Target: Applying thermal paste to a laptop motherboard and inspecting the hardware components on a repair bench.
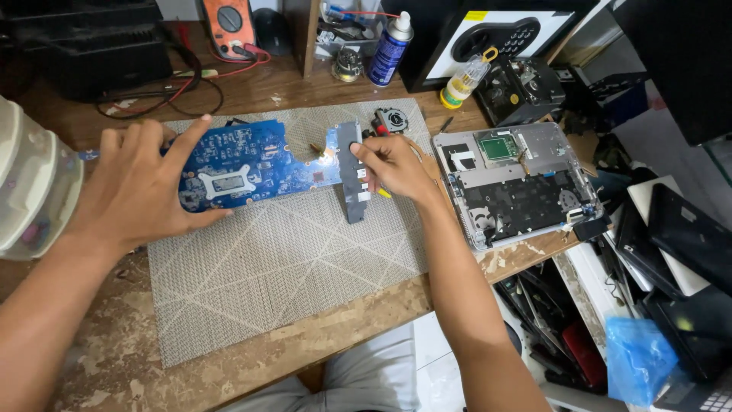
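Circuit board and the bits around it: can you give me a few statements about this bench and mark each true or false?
1. The circuit board is blue. True.
2. The board lies on bare wood. False: it lies on a grey woven mat.
3. The left hand rests on the board's left end. True.
4. The right hand holds the spray can. False: it grips a grey flat strip at the board's right end; the spray can stands at the back of the bench.
5. An opened laptop shell lies to the right of the mat. True.
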